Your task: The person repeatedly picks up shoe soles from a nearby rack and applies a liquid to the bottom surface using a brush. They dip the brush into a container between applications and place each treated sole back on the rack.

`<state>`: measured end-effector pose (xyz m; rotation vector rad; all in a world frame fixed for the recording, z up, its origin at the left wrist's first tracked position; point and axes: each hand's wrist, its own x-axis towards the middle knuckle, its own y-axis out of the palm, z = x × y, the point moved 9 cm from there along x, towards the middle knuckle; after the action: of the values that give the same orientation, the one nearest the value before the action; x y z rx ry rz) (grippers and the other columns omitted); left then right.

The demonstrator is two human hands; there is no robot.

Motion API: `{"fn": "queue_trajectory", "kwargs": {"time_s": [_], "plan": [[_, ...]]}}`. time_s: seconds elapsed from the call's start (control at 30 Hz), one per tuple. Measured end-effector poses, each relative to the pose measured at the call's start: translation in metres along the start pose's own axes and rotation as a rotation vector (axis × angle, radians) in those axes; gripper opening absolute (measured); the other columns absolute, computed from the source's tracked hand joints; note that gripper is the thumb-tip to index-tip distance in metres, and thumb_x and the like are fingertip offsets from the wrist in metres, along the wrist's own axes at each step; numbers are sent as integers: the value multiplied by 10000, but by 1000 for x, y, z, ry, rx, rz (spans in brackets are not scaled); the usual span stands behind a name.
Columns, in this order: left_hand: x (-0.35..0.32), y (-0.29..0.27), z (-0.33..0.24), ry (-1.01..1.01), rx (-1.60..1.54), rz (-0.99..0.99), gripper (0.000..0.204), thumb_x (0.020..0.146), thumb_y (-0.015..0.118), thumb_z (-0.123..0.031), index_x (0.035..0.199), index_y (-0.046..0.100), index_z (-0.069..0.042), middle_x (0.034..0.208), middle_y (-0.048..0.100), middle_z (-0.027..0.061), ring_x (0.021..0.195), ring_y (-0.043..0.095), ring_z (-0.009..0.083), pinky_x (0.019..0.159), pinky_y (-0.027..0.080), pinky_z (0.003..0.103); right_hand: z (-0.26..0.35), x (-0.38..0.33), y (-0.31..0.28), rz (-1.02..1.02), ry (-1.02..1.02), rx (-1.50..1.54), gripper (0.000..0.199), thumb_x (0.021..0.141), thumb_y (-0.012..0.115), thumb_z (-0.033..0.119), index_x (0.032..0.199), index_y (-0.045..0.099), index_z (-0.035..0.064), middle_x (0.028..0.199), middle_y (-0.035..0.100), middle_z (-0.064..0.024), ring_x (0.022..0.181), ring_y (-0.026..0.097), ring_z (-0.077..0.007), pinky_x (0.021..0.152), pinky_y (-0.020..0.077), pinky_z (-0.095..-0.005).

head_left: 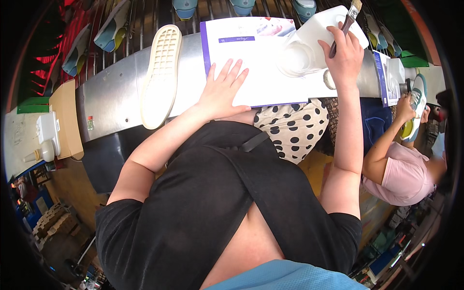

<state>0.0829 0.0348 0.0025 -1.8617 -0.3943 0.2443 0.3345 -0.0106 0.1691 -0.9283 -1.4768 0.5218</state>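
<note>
Right hand [344, 57] grip is clenching a dark-handled wooden brush [346, 24] at far right over a clear round plastic container [296, 58], left hand [223, 92] lying released, flat on white purple-edged paper sheet [256, 72] beside cream rubber shoe sole [161, 72] on grey metal tabletop [111, 104].

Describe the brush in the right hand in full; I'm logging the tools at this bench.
The brush is a small flat paintbrush: a dark, slim handle, a pale metal-looking band, and short tan bristles at the top. It stands tilted, bristles up and away from the person, handle end down. The right hand grips its handle, the fingers wrapped around the lower part. It is held above a white plastic container on the steel bench; whether the bristles are wet cannot be told.
</note>
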Motion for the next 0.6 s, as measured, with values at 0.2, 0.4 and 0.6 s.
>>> {"fn": "queue_trajectory", "kwargs": {"time_s": [0.2,0.4,0.6], "plan": [[-3,0,-1,23,19,7,1000,809,724,-572,1577,288,-104,1654,194,181,1536,150,378,1188,126,649,-1,5,-2,-56,-17,33,394,785,806,192,1146,648,217,1138,705,-1,1073,597,-281,880,444,-425],[-10,0,-13,16,14,23,971,820,748,-509,1576,288,-109,1652,194,184,1532,159,379,1184,138,648,1,2,-4,-78,-15,44,371,787,805,181,1125,654,213,1211,706,-28,1073,601,-283,884,449,-421],[-18,-27,7,-58,-172,-71,925,815,775,-445,1567,334,-137,1645,205,220,1524,184,406,1179,145,650,12,0,-35,-214,-21,242,291,836,764,82,1113,688,131,1173,728,-95,1058,642,-306,907,476,-386]]}}
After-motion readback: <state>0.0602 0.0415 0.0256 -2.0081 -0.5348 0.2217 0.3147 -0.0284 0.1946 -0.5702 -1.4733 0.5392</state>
